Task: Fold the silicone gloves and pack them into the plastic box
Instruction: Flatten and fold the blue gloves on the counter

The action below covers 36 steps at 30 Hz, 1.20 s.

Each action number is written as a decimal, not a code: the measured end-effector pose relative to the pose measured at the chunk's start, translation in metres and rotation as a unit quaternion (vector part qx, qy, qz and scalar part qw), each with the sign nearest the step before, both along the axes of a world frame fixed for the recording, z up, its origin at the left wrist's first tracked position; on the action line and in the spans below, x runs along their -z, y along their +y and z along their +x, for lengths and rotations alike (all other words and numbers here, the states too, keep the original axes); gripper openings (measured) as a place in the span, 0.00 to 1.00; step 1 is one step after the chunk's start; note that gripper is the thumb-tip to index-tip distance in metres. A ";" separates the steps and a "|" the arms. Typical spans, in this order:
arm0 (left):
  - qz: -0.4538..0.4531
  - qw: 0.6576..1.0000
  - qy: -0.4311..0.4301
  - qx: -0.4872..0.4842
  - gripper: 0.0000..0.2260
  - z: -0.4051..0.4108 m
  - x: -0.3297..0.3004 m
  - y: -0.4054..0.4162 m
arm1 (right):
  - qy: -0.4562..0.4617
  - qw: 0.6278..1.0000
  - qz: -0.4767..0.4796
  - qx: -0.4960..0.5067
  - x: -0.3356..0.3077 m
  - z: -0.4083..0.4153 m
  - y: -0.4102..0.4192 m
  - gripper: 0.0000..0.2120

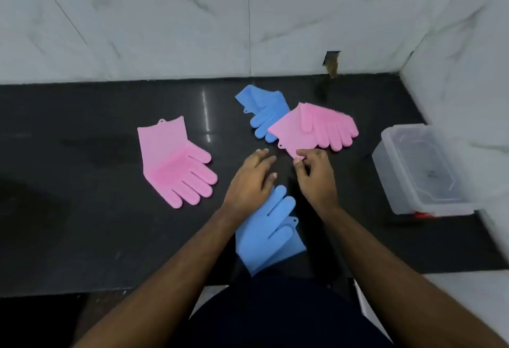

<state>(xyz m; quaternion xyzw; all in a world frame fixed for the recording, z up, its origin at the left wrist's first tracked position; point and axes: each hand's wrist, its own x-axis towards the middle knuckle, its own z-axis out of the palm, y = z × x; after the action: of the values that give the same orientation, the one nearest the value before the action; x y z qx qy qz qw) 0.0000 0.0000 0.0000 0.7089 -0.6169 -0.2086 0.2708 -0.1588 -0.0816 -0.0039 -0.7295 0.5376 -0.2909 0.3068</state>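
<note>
1. Pink folded glove (316, 130) on black counter (82, 223), overlapping far blue glove (261, 110); right hand (314, 177) pinches its cuff corner.
2. Left hand (250, 182) flat, fingers straight, holding nothing, over the fingertips of near blue glove (270, 232).
3. Second pink glove (176, 163) lies flat, left.
4. Clear plastic box (421, 171) stands open, right, well apart.

A glossy black stone counter (82, 237) meets white marble-veined wall tiles (137, 17); a small, perhaps chipped, hole (331, 61) marks the wall's base.

Left of left hand (252, 179): flat glove (176, 163) lying on counter (82, 223).
Right of right hand (314, 175): box (391, 182) sitting.
Beyond hands: two gloves (311, 130) overlapping.
</note>
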 end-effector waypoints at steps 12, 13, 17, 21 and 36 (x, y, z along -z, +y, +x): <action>-0.032 0.990 0.136 -0.014 0.23 0.009 0.045 0.067 | 0.047 0.993 0.098 -0.043 0.015 -0.001 0.081 0.21; -0.043 0.989 0.138 -0.022 0.24 0.008 0.048 0.068 | 0.050 0.993 0.097 -0.036 0.015 -0.001 0.082 0.21; -0.085 0.977 0.193 -0.022 0.27 0.010 0.050 0.070 | 0.040 0.992 0.118 0.023 0.014 0.001 0.087 0.21; -0.127 0.954 0.270 -0.045 0.33 0.006 0.051 0.077 | -0.063 0.973 0.216 0.060 0.001 0.001 0.086 0.14; -0.042 0.739 0.668 -0.076 0.41 -0.075 -0.051 0.042 | -0.509 0.705 0.492 -0.048 -0.121 0.006 0.040 0.05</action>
<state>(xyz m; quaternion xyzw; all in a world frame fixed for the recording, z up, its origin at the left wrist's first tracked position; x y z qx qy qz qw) -0.0751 0.0421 0.0508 0.4198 -0.2295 -0.5816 0.6579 -0.1524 -0.0420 0.1166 -0.2415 0.3307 -0.2971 0.8626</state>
